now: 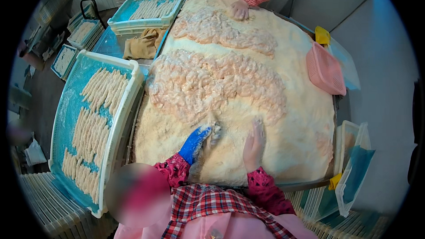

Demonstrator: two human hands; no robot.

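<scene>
My left hand [198, 140], in a blue glove dusted with crumbs, presses on a small piece [215, 131] lying in the breadcrumb bed [292, 132], fingers closed around it. My right hand [254, 144], bare and coated in crumbs, lies flat with fingers apart on the crumbs just to the right. Right beyond both hands lies a wide heap of pale pink battered pieces [212, 84]. A second heap [221, 28] lies farther back.
A white-rimmed blue tray [128, 93] at my left holds rows of breaded sticks [90, 128]. Another filled tray [141, 24] stands at the back left, a tan cloth [141, 44] beside it. A pink basket [325, 68] rests at the right. Another person's hand [240, 9] touches the far crumbs.
</scene>
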